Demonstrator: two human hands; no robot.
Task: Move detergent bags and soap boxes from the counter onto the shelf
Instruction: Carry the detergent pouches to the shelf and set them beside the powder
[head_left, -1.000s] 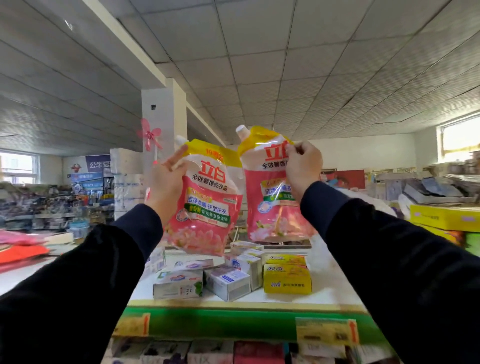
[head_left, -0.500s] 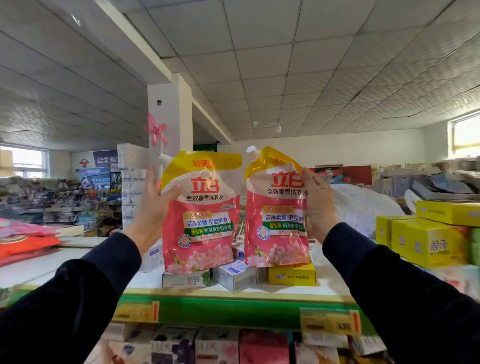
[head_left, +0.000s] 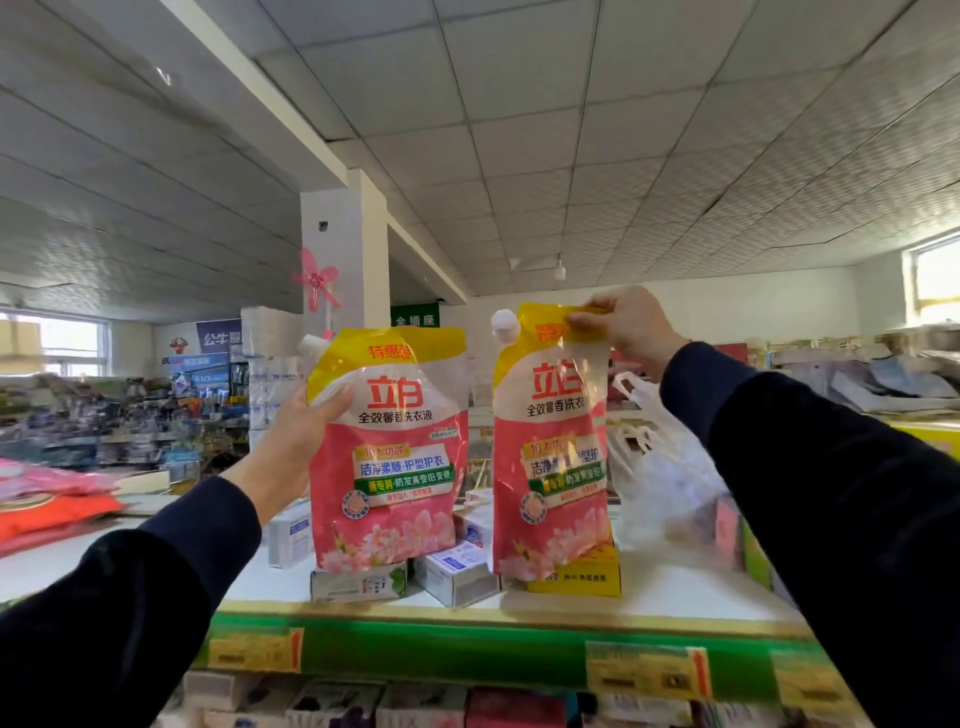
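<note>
The left hand (head_left: 296, 441) grips the left pink-and-yellow plastic detergent pouch (head_left: 387, 447) by its edge below the white spout, thumb curled across the front, steadying it upright on the small soap boxes (head_left: 358, 581) on the white shelf top (head_left: 675, 590). The right hand (head_left: 631, 325) pinches the top yellow seam of the second pink-and-yellow pouch (head_left: 550, 447), fingers clamped, probably lowering it to stand by the yellow soap box (head_left: 582, 574).

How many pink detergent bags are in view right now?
2. The left bag is held at its side by the left hand above the soap boxes. The right bag is pinched at its top by the right hand, over the yellow box.
</note>
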